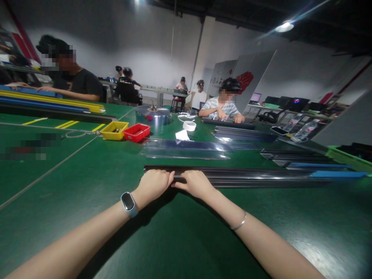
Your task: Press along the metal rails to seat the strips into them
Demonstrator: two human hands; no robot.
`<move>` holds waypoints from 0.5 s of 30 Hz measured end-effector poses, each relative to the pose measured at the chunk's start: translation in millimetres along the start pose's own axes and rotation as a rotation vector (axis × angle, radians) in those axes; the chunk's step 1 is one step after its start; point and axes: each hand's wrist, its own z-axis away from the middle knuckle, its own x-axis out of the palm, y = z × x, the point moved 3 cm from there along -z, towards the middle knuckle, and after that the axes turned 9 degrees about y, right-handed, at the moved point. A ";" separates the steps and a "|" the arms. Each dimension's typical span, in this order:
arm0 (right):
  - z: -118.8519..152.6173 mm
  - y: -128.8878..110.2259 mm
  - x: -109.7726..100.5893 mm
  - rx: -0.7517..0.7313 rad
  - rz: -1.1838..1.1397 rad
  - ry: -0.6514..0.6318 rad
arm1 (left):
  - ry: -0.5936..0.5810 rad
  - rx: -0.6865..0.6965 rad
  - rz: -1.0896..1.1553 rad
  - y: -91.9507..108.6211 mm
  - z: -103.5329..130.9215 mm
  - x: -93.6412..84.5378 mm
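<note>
A long black channel strip (261,178), with ridges along its length, lies across the green table (186,236) in front of me. My left hand (154,186) is closed over its left end, the thumb pointing right. Just beside it, my right hand (197,183) grips the same strip, fingers curled over the far side and thumb along the near edge. The two thumbs nearly meet. The undersides of both hands and most fingertips are hidden. Beyond the strip lie transparent plastic sheets (188,149).
A yellow bin (114,131) and a red bin (137,133) stand ahead left, near a transparent roll (154,116) with scissors. A white tape roll (189,125) sits mid-table. More black strips (299,157) lie right. Co-workers sit across the table (222,104) and at left (78,83).
</note>
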 end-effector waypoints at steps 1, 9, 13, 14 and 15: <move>-0.1 0.9 1.0 -0.008 0.000 0.003 | -0.006 -0.001 0.004 0.3 -0.4 0.2; -0.4 -1.1 0.7 -0.029 0.017 0.006 | -0.014 -0.039 0.021 1.5 -2.2 -0.2; 1.5 -3.3 -0.5 -0.022 0.012 0.050 | 0.007 -0.116 0.032 1.5 -2.6 -3.5; 1.6 -3.4 -0.2 -0.023 0.008 0.059 | 0.013 -0.124 0.036 1.7 -2.8 -4.4; 1.4 -3.1 0.3 -0.022 0.006 0.064 | 0.015 -0.126 0.040 1.8 -3.1 -5.1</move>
